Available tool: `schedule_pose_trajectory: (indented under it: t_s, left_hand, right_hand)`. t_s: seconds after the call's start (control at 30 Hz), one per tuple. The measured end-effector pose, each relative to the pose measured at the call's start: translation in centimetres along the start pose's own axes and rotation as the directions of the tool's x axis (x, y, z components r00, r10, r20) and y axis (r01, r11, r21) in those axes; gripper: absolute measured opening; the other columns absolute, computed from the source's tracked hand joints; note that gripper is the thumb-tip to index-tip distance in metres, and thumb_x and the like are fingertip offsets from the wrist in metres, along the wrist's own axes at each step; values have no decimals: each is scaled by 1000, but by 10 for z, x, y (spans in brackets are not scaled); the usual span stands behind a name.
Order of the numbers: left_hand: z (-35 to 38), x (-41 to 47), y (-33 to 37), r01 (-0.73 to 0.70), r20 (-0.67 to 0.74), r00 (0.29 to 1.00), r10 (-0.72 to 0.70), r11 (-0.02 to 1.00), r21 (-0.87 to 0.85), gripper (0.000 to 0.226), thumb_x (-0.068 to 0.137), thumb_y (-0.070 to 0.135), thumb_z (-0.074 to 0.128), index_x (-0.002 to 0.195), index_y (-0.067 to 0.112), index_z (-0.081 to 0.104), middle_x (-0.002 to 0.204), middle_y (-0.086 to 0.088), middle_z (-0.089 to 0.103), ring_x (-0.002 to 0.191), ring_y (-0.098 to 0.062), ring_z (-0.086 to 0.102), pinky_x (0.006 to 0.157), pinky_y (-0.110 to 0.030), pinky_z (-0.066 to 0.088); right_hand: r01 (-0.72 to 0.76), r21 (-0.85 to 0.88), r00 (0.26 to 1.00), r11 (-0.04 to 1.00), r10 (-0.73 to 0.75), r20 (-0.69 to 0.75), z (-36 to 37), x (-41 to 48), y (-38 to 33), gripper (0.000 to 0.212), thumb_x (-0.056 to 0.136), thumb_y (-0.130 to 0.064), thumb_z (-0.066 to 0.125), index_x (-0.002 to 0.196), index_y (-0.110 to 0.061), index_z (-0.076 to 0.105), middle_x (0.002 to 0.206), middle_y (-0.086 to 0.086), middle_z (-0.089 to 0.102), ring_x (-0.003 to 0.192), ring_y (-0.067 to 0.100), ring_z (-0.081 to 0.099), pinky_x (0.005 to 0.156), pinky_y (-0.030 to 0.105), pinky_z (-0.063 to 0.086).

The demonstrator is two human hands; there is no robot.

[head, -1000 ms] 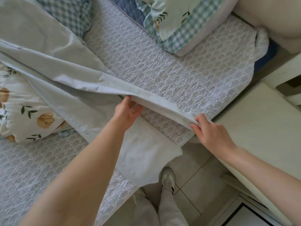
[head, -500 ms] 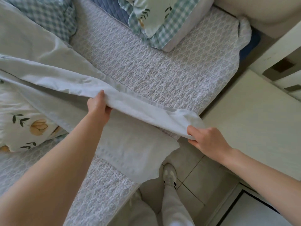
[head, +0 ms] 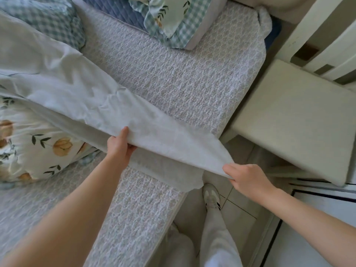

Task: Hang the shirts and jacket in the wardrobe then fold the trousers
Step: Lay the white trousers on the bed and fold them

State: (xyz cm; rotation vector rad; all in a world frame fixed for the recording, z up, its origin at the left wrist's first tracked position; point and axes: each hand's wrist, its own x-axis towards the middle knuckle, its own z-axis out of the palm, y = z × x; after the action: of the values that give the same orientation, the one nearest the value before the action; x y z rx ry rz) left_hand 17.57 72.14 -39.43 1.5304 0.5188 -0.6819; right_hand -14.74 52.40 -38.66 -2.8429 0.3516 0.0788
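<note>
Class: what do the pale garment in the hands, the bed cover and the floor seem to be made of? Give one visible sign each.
Pale garment: thin woven cloth, probably cotton, matte; it creases and drapes softly. Bed cover: textured, puckered fabric, matte; raised repeating pattern. Floor: likely glazed tile; smooth, with straight dark joint lines.

Bed (head: 192, 83): is filling the left and middle, its near edge running down beside the person's legs.
Trousers (head: 77, 97): are lying across the bed from far left to its right edge, one leg being held above the other, which is lying on the bed.
Left hand (head: 119, 145): is gripping the raised leg's edge, over the bed.
Right hand (head: 248, 180): is pinching that leg's end, right of the bed, above the floor (head: 237, 205).
Left pillow (head: 38, 143): is lying on the bed, partly under the trousers.
Far pillow (head: 173, 22): is lying at the bed's far end, apart from the trousers.
Cabinet (head: 289, 116): is standing just right of the bed.
</note>
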Motion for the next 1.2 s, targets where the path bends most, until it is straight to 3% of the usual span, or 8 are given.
schedule_pose_trajectory:
  t_s: [0.1, 0.2, 0.3, 0.43, 0.73, 0.97, 1.1, 1.2]
  left_hand:
    - [-28, 7, -23, 59, -44, 998, -55, 993, 99, 31, 97, 24, 60, 124, 11, 51, 114, -2, 65, 99, -21, 66, 75, -36, 56]
    - [-55, 15, -44, 145, -64, 989, -136, 972, 184, 30, 99, 16, 55, 126, 5, 49, 118, -10, 62, 97, -26, 64, 82, -40, 53]
    - [-69, 21, -56, 172, -20, 985, -173, 955, 241, 18, 98, 4, 50, 116, 1, 51, 116, -16, 64, 90, -24, 66, 81, -39, 52]
    - [-72, 27, -56, 176, 18, 983, -185, 956, 237, 20, 98, 2, 50, 118, 1, 50, 109, -14, 65, 92, -25, 65, 78, -39, 52]
    - [-76, 59, -2, 61, -71, 996, -56, 995, 80, 21, 99, 11, 54, 120, 14, 51, 102, -2, 64, 88, -21, 65, 76, -37, 55]
    - [-96, 90, 40, -31, -98, 994, 38, 997, 73, 8, 96, 8, 59, 93, 16, 58, 98, -4, 66, 86, -21, 67, 77, -38, 56]
    - [-108, 94, 38, -18, -71, 997, 24, 997, 78, 17, 96, 7, 60, 112, 9, 54, 100, -2, 64, 88, -20, 66, 67, -33, 56]
    - [-111, 96, 35, 29, -52, 998, -23, 992, 119, 25, 95, 1, 59, 119, 5, 53, 103, -5, 64, 90, -21, 65, 67, -31, 54]
  right_hand:
    - [-50, -61, 965, 997, 64, 256, 35, -21, -25, 33, 57, 8, 69, 77, -14, 54, 63, 0, 42, 49, 23, 46, 41, 28, 30]
    - [-149, -97, 798, 984, 178, 576, 72, -38, -39, 34, 82, 5, 49, 106, -18, 47, 100, 6, 54, 95, 25, 56, 65, 33, 40]
    - [-337, -86, 648, 938, 297, 701, 87, -43, -50, 26, 93, -6, 42, 117, -13, 51, 117, 10, 53, 113, 30, 50, 85, 37, 45]
    - [-581, 75, 631, 810, 390, 670, 88, -32, -50, 17, 98, -20, 43, 107, -13, 56, 111, 7, 52, 104, 27, 55, 87, 35, 45]
    - [-501, 264, 865, 824, 465, 190, 51, 102, -28, 38, 100, -25, 44, 134, -7, 46, 136, 11, 44, 124, 30, 43, 104, 38, 35]
    - [-505, -5, 832, 863, 489, 261, 63, 151, -16, 27, 100, -32, 43, 120, -14, 48, 127, 10, 47, 118, 33, 41, 100, 46, 37]
    - [-600, 0, 792, 800, 594, 142, 55, 139, -4, 13, 102, -29, 40, 103, -20, 49, 120, 3, 55, 112, 31, 46, 83, 41, 36]
    - [-679, -120, 687, 725, 684, 246, 49, 145, 0, 17, 101, -27, 42, 113, -18, 51, 130, 6, 50, 118, 34, 44, 93, 44, 39]
